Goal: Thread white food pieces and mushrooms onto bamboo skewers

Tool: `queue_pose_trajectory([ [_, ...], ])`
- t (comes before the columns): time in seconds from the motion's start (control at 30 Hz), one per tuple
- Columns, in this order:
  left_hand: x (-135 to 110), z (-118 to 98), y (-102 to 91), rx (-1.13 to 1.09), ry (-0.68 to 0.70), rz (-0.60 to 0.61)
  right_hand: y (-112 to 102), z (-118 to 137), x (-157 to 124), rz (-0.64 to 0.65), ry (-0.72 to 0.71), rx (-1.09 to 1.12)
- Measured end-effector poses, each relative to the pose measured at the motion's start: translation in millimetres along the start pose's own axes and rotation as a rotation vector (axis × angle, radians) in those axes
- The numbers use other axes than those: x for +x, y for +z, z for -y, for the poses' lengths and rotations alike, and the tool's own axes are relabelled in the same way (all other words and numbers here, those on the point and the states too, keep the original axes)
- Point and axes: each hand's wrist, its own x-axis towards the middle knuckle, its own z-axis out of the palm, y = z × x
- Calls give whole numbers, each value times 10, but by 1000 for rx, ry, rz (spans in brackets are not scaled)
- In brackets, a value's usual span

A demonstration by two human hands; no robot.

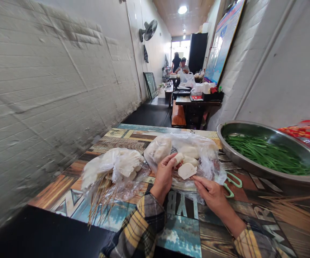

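My left hand [163, 177] pinches a thick white piece of food [179, 158], perhaps fish cake or rice cake, between thumb and fingers. Just right of it, a flat white slice [187, 171] stands at the fingertips of my right hand [210, 191]. Those fingers are pinched together, seemingly on a thin skewer under the slice, mostly hidden. Behind both hands an open clear plastic bag [210, 156] holds several more white pieces [189, 151]. To the left lies another plastic bag of white slices [129, 163], with bamboo skewers [101, 206] sticking out towards me.
Green-handled scissors [234, 180] lie beside the bag. A steel basin [267, 175] of green chives [265, 154] stands at the right, with loose skewers [297, 211] in front and a red package [308, 129] behind. Farther off are other tables, a bench [178, 114] and two people.
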Motion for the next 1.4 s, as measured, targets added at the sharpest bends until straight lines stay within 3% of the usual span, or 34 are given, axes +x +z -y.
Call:
queue_pose_trajectory([
  [0.6,3,66,-14,168,38,7,17,37,25,11,31,-6],
  [0.87,-10,34,7,92,-33,19,35,19,21,2,30,26],
  [1.23,-11,-29,17,54,35,-2,34,-20,6,4,-29,62],
  [1.4,-17,7,13,116,31,0,36,-10,12,22,14,45],
])
